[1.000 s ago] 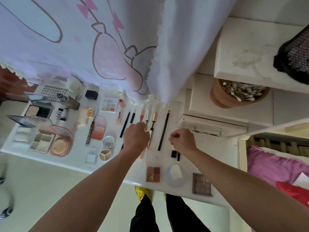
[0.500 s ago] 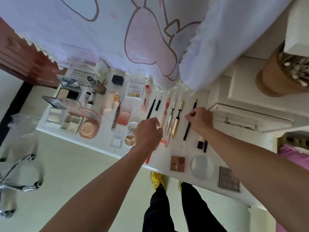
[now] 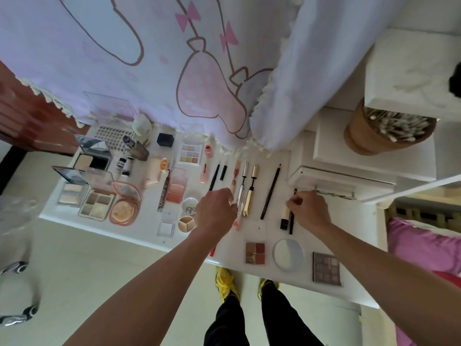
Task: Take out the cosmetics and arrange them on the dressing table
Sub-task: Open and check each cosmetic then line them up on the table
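Cosmetics lie in rows on the white dressing table (image 3: 354, 236). My right hand (image 3: 310, 211) pinches a thin black pencil (image 3: 291, 224) that lies beside a beige concealer tube (image 3: 285, 218). My left hand (image 3: 215, 211) is curled knuckles up, its fingertips at the lower end of the silver mascara (image 3: 242, 188) and above a pink stick (image 3: 237, 224). What its fingers hold is hidden. A red stick end (image 3: 212, 251) shows under that wrist. Between my hands lie a gold mascara (image 3: 250, 196) and a long black pencil (image 3: 270, 192).
Open palettes and a round pink compact (image 3: 123, 208) fill the table's left. A quad palette (image 3: 255, 253), a round compact (image 3: 288, 254) and a brown palette (image 3: 326, 268) sit near the front edge. A white drawer box (image 3: 324, 181), a cotton-swab pot (image 3: 369, 136) and a hanging curtain (image 3: 149, 71) border the back.
My right hand has moved right and toward me, from the top of the long black pencil to the thin black pencil by the beige tube. My left hand has stayed near the mascaras.
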